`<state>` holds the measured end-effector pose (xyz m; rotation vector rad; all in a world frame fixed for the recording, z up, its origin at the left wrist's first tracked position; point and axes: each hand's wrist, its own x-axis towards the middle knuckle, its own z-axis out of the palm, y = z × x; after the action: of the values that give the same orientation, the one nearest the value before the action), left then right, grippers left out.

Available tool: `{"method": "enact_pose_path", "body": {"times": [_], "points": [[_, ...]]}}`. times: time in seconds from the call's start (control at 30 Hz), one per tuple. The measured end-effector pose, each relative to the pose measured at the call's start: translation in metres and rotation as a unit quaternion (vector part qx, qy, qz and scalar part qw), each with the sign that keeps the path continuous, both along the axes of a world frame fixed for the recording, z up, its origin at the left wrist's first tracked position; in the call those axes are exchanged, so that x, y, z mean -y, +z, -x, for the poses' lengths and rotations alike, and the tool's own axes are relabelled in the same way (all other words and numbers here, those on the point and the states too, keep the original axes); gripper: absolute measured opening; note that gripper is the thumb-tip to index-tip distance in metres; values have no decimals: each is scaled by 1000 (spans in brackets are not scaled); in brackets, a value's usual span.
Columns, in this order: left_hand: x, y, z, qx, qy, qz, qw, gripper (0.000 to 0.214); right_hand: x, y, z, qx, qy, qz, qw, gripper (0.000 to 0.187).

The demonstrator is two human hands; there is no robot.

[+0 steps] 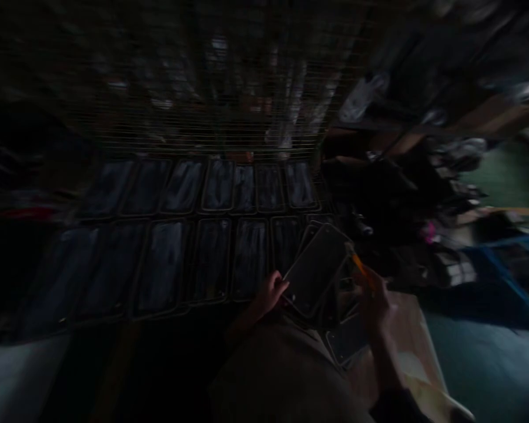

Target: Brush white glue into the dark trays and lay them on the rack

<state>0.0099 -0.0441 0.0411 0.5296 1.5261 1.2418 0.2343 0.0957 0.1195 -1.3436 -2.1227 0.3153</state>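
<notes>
In the dim head view, my left hand [273,292] grips the lower left edge of a dark rectangular panel [318,267] with rounded corners and a pale rim. The panel is held tilted over other similar panels. My right hand [378,302] is closed around a slim tool with an orange handle [362,269]. That tool's tip meets or lies very near the panel's upper right edge; its kind is too dark to make out. Below the held panel, another dark panel [348,339] lies partly under my right forearm.
Two rows of similar panels [161,267] with whitish smears spread to the left. Behind them stands a wire mesh [220,129]. A brown board or carton [408,329] is at the right, beside green floor [489,358]. Farther right is a blue frame [506,276]. Dark clutter fills the back right.
</notes>
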Motion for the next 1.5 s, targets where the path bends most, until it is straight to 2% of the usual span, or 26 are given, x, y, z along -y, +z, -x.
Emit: {"method": "enact_pose_path", "body": {"times": [0.07,0.17,0.3,0.5,0.6,0.7,0.87,1.0,1.1,1.17,1.23,1.3,1.4,1.5], "points": [[-3,-6,-3,-51,-9,15,999,33,-1,4,1,4,12,26,1000,39],[-7,-12,-6,-8,-38,47,998,34,-8,6,4,7,27,34,999,34],[-9,-5,-8,27,-79,73,994,33,-20,9,10,11,56,33,998,33],[-9,-4,-12,66,-68,82,992,36,-33,10,19,53,86,46,994,32],[-8,-7,-13,81,-61,69,992,35,-14,12,13,99,120,79,985,31],[-7,-8,-13,89,-55,57,993,36,21,18,3,110,161,116,974,31],[-5,-11,-13,101,-52,57,992,39,77,32,-6,93,200,199,955,26],[-3,-15,-13,106,-63,57,991,41,94,41,-6,14,215,303,928,26],[-4,-14,-13,103,-77,61,990,36,79,37,-1,-51,220,354,908,30],[-5,-13,-13,94,-82,70,990,33,56,29,3,-77,223,367,900,33],[-7,-11,-13,80,-85,76,990,31,27,18,9,-105,207,359,904,36],[-7,-9,-13,72,-84,72,991,32,-4,9,14,-143,170,332,917,37],[-8,-7,-13,73,-78,66,992,35,-43,3,22,-181,117,253,943,36],[-7,-6,-13,79,-78,60,992,36,-66,6,32,-145,94,162,972,34]]}}
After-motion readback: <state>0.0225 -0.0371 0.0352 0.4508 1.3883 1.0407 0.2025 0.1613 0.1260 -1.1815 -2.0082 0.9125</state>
